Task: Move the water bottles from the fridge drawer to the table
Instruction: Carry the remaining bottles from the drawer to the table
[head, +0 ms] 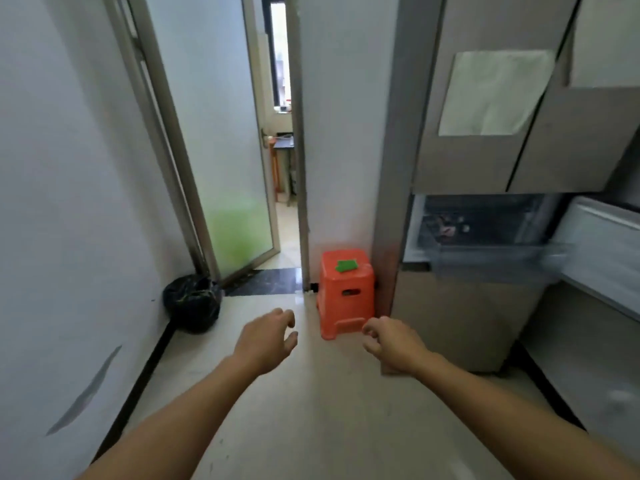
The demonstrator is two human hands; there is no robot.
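Orange moulded-plastic stool [346, 296] stands just beyond the fingers [285, 315]. Left hand [266, 341] and right hand [393, 344] hang loosely curled, empty. Translucent fridge drawer [485, 265] juts open farther right.

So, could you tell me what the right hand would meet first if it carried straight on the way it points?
Most likely the orange stool, standing ahead of the right hand beside the fridge; depth is hard to judge.
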